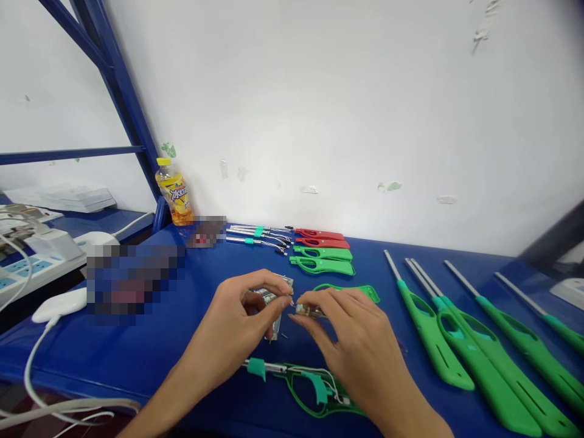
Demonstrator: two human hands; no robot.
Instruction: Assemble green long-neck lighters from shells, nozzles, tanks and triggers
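Note:
Above the blue table, my left hand (253,304) pinches thumb and forefinger together at the pale end of a small clear lighter part (305,309). What lies between those left fingertips is too small to make out. My right hand (349,322) grips the clear part, covering most of it. Behind and below my left fingers lie clear and silvery pieces (272,328). An opened green lighter (314,389), with metal tube, teal trigger and wires showing, rests in front of my hands. A green handle shell (367,293) lies just beyond my right hand.
Several long green lighters (433,340) lie at the right. At the back are red handle shells (322,234), green shells (323,266) and metal tubes with wires (255,231). A drink bottle (177,194) stands back left. White cables (34,359) cross the left edge.

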